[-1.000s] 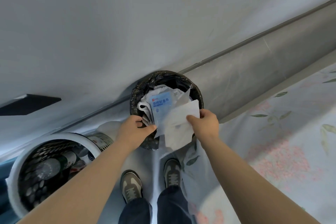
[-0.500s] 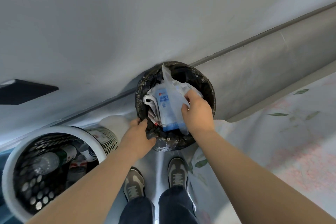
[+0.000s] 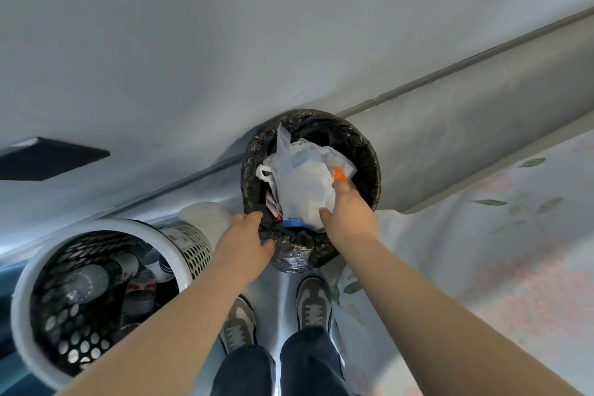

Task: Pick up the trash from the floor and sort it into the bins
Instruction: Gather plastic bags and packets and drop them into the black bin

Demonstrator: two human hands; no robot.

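White wrappers point(image 3: 302, 190), pressed by the flat-fingered right grip point(image 3: 348, 215) into the overfull black bin point(image 3: 369, 151), its rim clamped by the left grip point(image 3: 244, 244), could be sprung out.

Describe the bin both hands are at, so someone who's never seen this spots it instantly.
Follow the grey wall down to its base, where two round bins stand. The target is the right bin, just ahead of the shoes. Unlike the white perforated bin beside it, it has a crinkled black liner and holds white plastic bags.
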